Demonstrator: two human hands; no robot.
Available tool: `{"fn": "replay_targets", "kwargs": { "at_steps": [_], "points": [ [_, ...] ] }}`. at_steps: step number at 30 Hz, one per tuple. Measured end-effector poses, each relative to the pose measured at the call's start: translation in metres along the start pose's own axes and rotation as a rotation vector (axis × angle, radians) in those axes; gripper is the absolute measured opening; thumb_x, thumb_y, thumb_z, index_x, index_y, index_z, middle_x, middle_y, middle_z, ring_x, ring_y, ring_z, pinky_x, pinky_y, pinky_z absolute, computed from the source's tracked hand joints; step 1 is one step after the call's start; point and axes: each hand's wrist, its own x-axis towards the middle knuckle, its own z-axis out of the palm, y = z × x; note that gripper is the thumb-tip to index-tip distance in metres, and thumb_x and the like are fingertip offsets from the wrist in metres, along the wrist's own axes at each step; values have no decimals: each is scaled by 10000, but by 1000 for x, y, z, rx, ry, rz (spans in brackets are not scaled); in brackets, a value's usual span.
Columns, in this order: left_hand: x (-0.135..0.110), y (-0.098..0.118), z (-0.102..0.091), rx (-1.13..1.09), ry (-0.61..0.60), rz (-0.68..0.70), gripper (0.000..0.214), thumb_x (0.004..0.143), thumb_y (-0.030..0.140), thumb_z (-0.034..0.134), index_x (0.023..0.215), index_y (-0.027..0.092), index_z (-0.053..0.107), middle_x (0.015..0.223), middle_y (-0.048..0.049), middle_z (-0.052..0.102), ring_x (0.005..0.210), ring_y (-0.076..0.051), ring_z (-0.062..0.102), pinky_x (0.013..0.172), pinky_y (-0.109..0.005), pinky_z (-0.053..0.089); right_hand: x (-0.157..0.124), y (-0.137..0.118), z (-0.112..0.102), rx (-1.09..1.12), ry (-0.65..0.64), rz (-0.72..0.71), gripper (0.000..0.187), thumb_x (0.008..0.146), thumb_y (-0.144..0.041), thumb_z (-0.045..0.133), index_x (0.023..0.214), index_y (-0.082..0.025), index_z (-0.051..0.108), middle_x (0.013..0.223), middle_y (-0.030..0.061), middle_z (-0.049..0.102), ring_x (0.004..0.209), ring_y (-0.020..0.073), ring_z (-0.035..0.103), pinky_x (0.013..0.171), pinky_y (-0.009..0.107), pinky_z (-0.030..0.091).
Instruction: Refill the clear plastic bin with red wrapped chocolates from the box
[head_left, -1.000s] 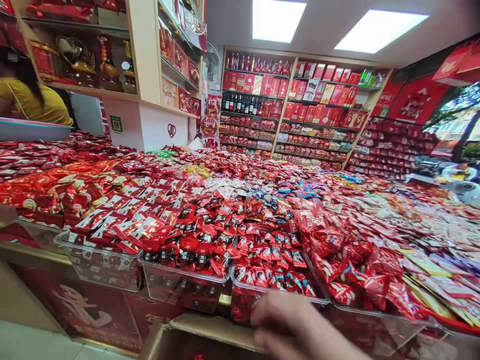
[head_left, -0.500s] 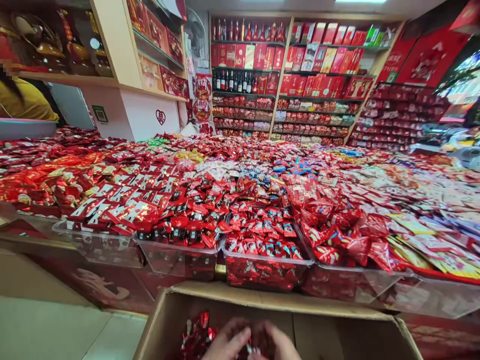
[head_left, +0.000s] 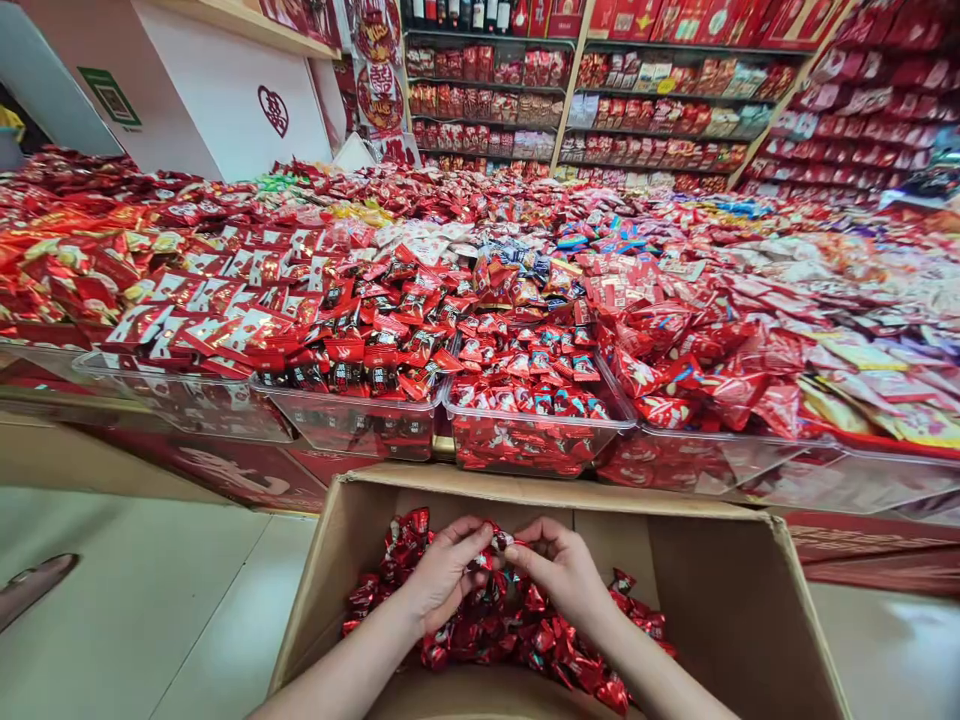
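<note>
Left hand, right hand both curling half shut, fingertips pinching red candies together so none are dropping. Cardboard box sitting just under clear trays, keeping candies close.

Red-stocked shelves fill the back wall. A white pillar stands left of them, with pale floor in front.

Change over one second: the left hand and right hand have come down into the cardboard box. Earlier, one blurred hand crossed its rim. Both grips now meet on the red wrapped sweets.
</note>
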Motion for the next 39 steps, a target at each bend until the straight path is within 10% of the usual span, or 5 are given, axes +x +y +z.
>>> {"fn": "replay_targets", "kwargs": {
  "at_steps": [17,24,30,39],
  "points": [
    [-2,2,-1,122,-123,-71,270,522,54,498,750,199,479,681,41,554,476,-62,488,378,-167,184,7,1,-4,99,114,64,259,636,-376,577,736,-139,551,667,32,589,599,145,545,540,252,431],
    [5,-7,-8,125,-110,-100,395,423,-5,408,757,194,481,671,45,513,451,-51,401,384,-185,220,-6,-93,-8,-355,-56,-401,118,747,-246,463,801,-192,553,727,13,571,662,116,526,598,209,424],
    [17,-22,-20,229,-83,-1,458,380,-20,378,774,204,446,766,36,488,519,-61,442,432,-185,277,67,-185,-26,-694,52,-555,132,743,-221,445,781,-171,561,730,15,593,675,117,518,624,233,396],
    [36,-25,-44,375,-216,51,380,442,7,498,779,179,464,819,-6,548,633,-109,516,591,-246,346,122,-184,-10,-1022,-174,-354,146,675,-175,471,743,-164,600,689,15,619,618,120,532,554,211,381]
  ]
}}
